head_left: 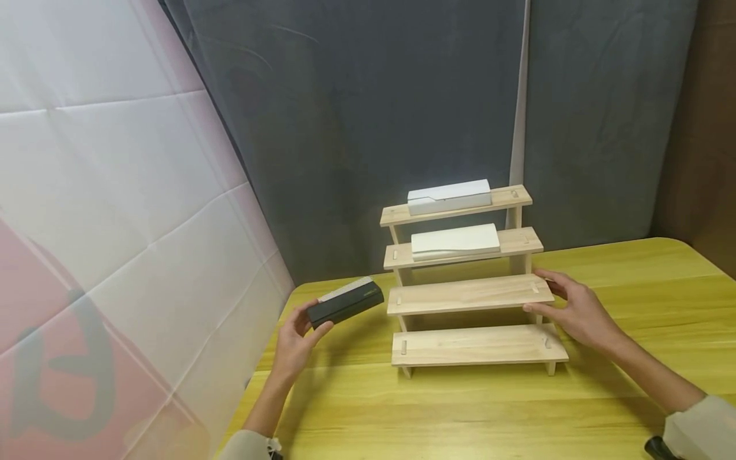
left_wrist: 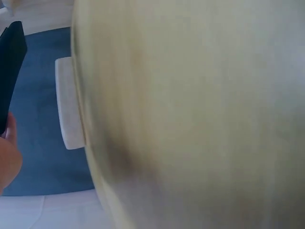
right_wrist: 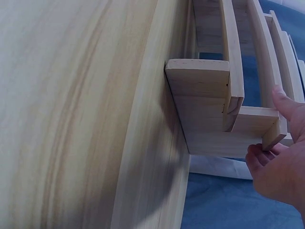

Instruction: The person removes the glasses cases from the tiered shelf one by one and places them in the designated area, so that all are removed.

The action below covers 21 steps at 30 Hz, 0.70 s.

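Note:
My left hand (head_left: 292, 348) pinches a dark glasses case (head_left: 347, 305) between thumb and fingers, off the left side of a stepped wooden display stand (head_left: 474, 345). The case has a light strip along its top and small lettering; it is tilted, its right end higher. In the left wrist view only part of the dark case (left_wrist: 9, 67) shows. My right hand (head_left: 586, 316) grips the right end of the stand's second tier from the bottom. The right wrist view has the thumb on the plank's edge and the fingers curled beneath its end.
A white oblong case (head_left: 450, 199) lies on the stand's top tier, and another white case (head_left: 454, 243) on the tier below. The stand rests on a yellow wood-grain table (head_left: 460, 415). Grey curtain (head_left: 374, 128) hangs behind, with white printed cloth (head_left: 144, 191) at left.

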Tool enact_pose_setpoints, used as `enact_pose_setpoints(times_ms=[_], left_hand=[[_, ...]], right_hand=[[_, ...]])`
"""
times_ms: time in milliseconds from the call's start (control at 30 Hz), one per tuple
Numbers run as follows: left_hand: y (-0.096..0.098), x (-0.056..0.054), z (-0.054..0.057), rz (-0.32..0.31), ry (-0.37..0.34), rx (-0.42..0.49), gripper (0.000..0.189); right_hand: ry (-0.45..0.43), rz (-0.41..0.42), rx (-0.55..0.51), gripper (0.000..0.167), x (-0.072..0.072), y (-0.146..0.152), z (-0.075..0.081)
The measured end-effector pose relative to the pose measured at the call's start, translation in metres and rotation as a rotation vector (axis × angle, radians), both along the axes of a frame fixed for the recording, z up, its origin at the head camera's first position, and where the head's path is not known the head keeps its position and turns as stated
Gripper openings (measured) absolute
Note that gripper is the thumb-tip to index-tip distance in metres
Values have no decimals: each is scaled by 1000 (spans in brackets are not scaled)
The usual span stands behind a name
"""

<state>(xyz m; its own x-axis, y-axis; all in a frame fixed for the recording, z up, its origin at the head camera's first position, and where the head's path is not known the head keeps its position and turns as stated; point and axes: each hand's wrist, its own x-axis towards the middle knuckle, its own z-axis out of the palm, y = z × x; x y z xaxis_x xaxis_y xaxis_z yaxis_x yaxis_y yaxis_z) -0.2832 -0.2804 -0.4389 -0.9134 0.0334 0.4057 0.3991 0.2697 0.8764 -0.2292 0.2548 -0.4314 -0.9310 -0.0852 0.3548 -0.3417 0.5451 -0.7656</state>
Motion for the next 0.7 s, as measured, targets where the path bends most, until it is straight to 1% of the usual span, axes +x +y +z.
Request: enact_pose_setpoints(times_ms=[133,333,500,567,700], left_hand=[[0,-6,-7,2,-10,-23,61],[2,-13,-12,21,-33,-50,60],[3,-17,-13,33,-72,-111,58],[2,-20,-14,44,-99,-142,58],[3,-23,-16,67,-127,-195,57]], right_hand=[[-7,2,0,80,0,0,0],[-16,6,-2,81,-1,0,0],[-25,11,-4,81,0,-1,1],[-24,11,-3,81,0,-1,2],[-14,12,-3,81,0,-1,2]])
